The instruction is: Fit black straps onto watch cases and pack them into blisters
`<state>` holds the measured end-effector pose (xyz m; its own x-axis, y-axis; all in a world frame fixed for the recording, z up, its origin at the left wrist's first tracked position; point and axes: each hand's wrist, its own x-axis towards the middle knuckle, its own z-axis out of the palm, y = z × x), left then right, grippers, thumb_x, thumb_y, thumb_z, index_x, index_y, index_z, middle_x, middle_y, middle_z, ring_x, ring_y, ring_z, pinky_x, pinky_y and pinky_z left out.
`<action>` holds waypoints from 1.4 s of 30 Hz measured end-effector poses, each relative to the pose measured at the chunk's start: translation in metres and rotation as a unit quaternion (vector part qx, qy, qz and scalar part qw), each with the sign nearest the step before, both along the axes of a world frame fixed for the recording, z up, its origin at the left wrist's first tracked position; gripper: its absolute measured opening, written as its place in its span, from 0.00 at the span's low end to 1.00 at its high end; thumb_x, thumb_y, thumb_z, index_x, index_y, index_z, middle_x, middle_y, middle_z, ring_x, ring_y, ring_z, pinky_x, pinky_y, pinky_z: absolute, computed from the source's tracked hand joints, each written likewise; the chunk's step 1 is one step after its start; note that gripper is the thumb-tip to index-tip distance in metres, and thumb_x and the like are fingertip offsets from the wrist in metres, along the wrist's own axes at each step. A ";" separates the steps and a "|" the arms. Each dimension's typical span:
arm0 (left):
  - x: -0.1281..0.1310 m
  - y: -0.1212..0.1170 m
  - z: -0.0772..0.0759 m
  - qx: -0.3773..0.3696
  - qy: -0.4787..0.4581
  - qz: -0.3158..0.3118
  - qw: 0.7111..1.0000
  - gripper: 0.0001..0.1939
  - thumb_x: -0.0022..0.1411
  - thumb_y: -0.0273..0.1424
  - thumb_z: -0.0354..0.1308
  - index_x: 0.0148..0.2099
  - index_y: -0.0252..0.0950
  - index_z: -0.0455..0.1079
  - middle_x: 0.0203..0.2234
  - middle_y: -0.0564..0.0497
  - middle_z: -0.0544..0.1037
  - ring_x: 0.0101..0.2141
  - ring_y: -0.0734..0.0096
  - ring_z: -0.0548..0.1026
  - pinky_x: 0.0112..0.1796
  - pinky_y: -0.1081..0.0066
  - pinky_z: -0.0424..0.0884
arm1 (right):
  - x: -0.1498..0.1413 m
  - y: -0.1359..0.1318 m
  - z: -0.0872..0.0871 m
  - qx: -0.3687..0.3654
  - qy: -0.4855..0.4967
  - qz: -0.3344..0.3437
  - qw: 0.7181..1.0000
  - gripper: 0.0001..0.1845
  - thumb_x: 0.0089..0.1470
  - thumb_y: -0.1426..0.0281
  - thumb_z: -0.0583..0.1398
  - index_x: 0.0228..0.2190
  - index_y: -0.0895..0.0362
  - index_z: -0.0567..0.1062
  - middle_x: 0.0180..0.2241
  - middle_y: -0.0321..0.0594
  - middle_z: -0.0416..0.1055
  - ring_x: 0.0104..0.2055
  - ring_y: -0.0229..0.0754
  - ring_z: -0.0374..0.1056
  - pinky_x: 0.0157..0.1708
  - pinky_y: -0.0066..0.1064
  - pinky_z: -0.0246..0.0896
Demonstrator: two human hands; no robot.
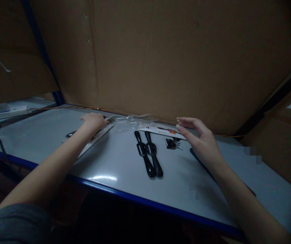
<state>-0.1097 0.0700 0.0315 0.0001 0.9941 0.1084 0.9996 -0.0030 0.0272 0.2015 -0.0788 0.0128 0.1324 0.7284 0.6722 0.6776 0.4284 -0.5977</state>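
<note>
Two black spokeshaves [149, 152] lie side by side at the middle of the white table. Just behind them to the right sits a small group of metal parts [171, 143], looking like a blade and screws. My right hand [202, 140] hovers above and right of these parts, fingers apart from the thumb, nothing seen between them. Over on the left, my left hand [94, 121] rests over carded packaging [96, 139] with a dark, shiny item [70, 134] partly under my forearm. Its fingertips are hidden behind the back of the hand.
Clear plastic packaging [130, 121] and a printed card [160, 129] lie near the brown cardboard wall [160, 61]. A dark, flat, long thing [203, 164] lies partly under my right forearm. The table has a blue front edge [125, 195]. A power strip [10, 110] sits far left.
</note>
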 end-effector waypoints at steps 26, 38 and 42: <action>0.085 -0.042 -0.013 -0.140 -0.084 -0.471 0.867 0.15 0.51 0.38 0.58 0.41 0.37 0.70 0.26 0.53 0.73 0.26 0.73 0.69 0.26 0.76 0.59 | 0.028 0.030 -0.006 -0.287 -0.171 0.077 0.939 0.12 0.49 0.59 0.58 0.29 0.55 0.75 0.31 0.41 0.74 0.33 0.43 0.68 0.32 0.35 0.60; 0.089 -0.040 -0.025 -0.206 -0.124 -0.508 0.827 0.21 0.46 0.41 0.63 0.42 0.36 0.69 0.35 0.51 0.69 0.34 0.71 0.67 0.32 0.77 0.61 | -0.041 -0.005 -0.022 -0.265 -0.226 0.057 0.936 0.19 0.50 0.53 0.56 0.24 0.56 0.69 0.25 0.38 0.68 0.27 0.38 0.61 0.24 0.28 0.47; 0.094 -0.039 -0.029 -0.200 -0.160 -0.551 0.794 0.14 0.50 0.39 0.61 0.37 0.35 0.72 0.30 0.52 0.70 0.34 0.70 0.67 0.34 0.75 0.61 | -0.056 -0.010 -0.024 -0.272 -0.243 0.034 0.931 0.22 0.46 0.49 0.57 0.25 0.56 0.70 0.24 0.38 0.69 0.26 0.39 0.62 0.23 0.29 0.45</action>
